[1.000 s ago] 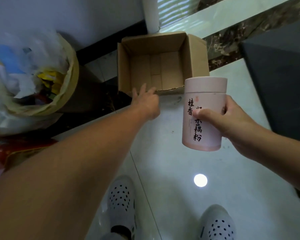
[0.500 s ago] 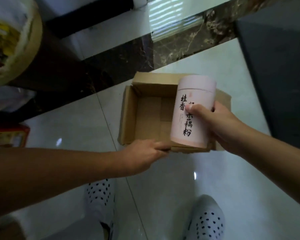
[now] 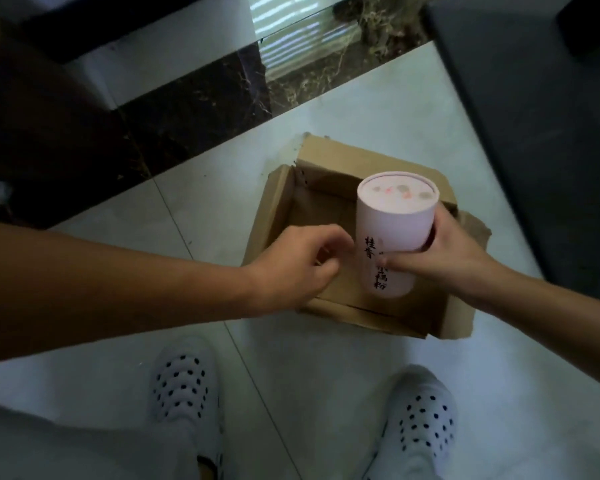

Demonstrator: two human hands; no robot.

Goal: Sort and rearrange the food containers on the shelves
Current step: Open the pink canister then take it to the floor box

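**Status: one canister going into the box, sort barely begun**

- Nearest: two white perforated shoes (image 3: 187, 386), just this side of the cardboard box (image 3: 272, 209), which sits open on the pale floor tile (image 3: 326, 393).
- Left hand (image 3: 298, 261) is over the box's near-left corner with its fingers curled in. I can't tell if they pinch the box wall or hold nothing. The knuckles are just beside the canister.
- Right hand (image 3: 454, 251) is wrapped round the pink canister (image 3: 392, 237) at mid-height, thumb across the printed label, fingers behind.
- The canister is upright, lid on, its lower end inside the box toward the near-right side. Contact with the box bottom isn't visible, so I'd call it not yet released.
- The rest of the box interior looks bare: no other containers in it.
- Beyond the box is a dark marble strip (image 3: 205, 109), and to the box's right a dark cabinet side (image 3: 534, 133).
- No shelves are in view, so their state is unknown.
- My read: first item only. Still to do are the release and all other containers.
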